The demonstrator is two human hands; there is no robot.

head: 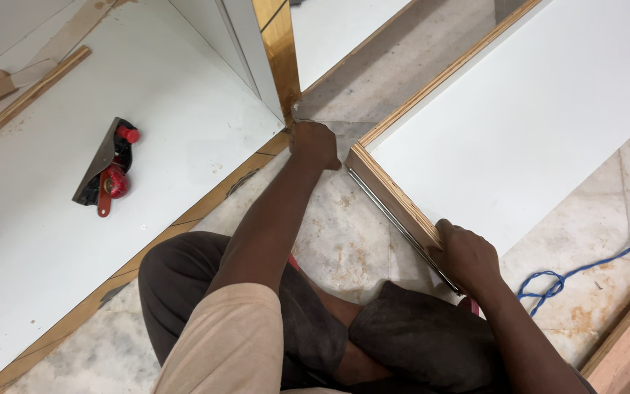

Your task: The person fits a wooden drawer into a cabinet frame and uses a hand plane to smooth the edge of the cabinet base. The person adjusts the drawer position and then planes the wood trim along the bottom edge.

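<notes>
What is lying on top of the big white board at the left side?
On the white board lies a hand plane with red knobs, beside some wood strips. What its body covers cannot be seen.

A short sleeve of light beige cloth is seen on the left arm; it ends above the elbow, and the forearm below it is left bare. The right arm is also bare as far as it is shown. Dark grey-brown trousers are worn, with soft folds at the bent knees. No gloves, rings or watch are seen on the left hand [314,144] or the right hand [467,255]. The feet are hidden.
</notes>
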